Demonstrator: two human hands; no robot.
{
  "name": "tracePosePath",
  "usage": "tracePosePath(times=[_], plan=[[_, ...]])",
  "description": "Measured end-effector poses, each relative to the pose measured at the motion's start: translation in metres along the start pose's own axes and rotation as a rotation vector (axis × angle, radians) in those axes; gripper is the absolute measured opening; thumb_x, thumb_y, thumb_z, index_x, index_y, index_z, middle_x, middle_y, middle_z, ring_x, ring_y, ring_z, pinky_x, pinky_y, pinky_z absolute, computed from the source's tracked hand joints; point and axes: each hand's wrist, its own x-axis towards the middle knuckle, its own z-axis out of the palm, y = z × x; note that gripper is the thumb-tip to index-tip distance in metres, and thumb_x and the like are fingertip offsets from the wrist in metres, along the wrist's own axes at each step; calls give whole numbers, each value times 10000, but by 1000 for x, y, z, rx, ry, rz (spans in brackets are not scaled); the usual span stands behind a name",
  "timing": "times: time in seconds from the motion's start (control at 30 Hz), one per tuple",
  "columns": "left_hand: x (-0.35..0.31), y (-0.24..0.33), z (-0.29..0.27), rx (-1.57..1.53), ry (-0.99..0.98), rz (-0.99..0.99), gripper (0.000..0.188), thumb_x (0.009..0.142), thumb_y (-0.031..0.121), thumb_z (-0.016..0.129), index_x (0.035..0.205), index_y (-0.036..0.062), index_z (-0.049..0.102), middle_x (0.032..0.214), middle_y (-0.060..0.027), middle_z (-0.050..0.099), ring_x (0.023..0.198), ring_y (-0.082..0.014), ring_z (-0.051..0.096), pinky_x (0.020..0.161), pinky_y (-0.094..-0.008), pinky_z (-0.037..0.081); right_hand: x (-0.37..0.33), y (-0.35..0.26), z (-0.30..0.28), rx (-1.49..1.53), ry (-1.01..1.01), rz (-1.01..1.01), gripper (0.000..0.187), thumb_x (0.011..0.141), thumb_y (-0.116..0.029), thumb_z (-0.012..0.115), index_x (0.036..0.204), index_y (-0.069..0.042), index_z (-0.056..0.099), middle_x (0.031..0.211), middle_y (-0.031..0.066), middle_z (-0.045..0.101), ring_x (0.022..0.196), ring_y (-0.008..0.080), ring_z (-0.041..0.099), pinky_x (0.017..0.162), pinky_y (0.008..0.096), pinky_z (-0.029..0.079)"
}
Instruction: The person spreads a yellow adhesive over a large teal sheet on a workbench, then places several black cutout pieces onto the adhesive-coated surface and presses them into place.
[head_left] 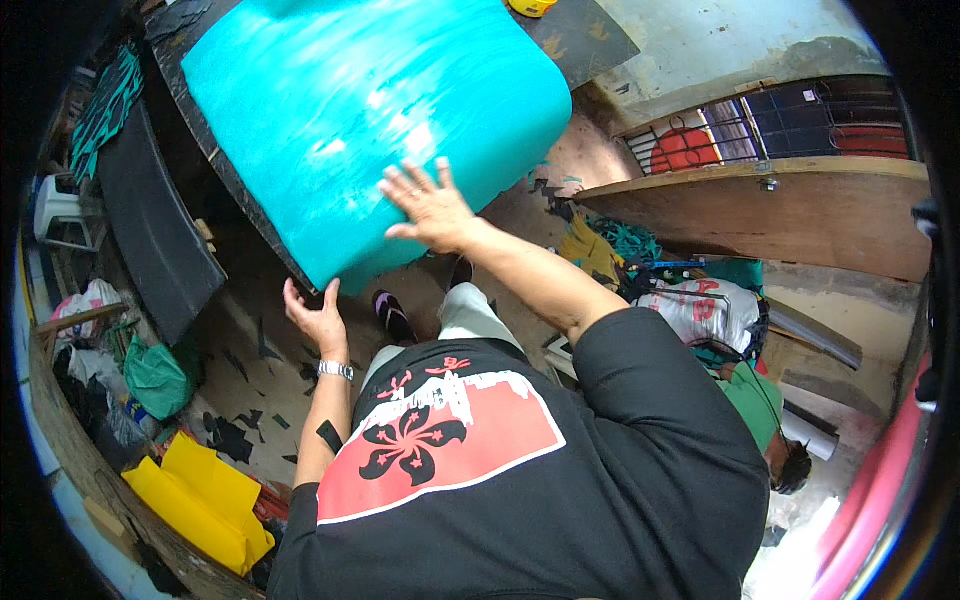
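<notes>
A large glossy turquoise sheet (330, 140) lies over a dark table (228, 178), its right side and near edge curving down past the tabletop. My right hand (432, 210) rests on the sheet near its front edge, palm down with fingers spread. At the sheet's near left corner is my left hand (320, 318), wearing a metal watch (335, 369). Its thumb and fingers stand apart around the corner, and the thumb seems to touch the sheet. Whether the left fingers press on the table edge beneath cannot be made out.
A black curved panel (160, 225) stands left of the table, near a white plastic stool (68, 212). Yellow sheeting (200, 495) lies lower left. Scraps (230, 437) litter the floor. To the right are a wooden board (800, 205), a white sack (705, 310) and a person in green (755, 405).
</notes>
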Motion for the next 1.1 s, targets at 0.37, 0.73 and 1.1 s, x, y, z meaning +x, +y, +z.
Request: tracePosePath(times=[0.37, 0.73, 1.1], plan=[[11, 157, 112, 135, -864, 964, 613, 871, 219, 714, 1421, 84, 478, 1478, -142, 472, 1339, -337, 468, 1110, -452, 380, 42, 195, -85, 402, 125, 407, 533, 921, -588, 563, 1268, -200, 676, 1430, 170, 511, 1355, 331, 436, 1099, 574, 319], [20, 193, 159, 101, -701, 843, 488, 823, 103, 727, 1298, 110, 615, 1342, -52, 588, 1150, -256, 570, 965, -392, 457, 179, 486, -160, 311, -72, 750, 924, 738, -837, 577, 1452, -252, 513, 1535, 248, 376, 1388, 343, 440, 1100, 472, 402], [21, 199, 164, 64, -648, 732, 393, 788, 110, 760, 1174, 105, 685, 1230, -60, 653, 1055, -249, 618, 922, -388, 467, 256, 543, -121, 209, -269, 855, 1198, 787, -932, 222, 1462, 41, 402, 1519, 298, 348, 1473, 338, 288, 1207, 423, 223]])
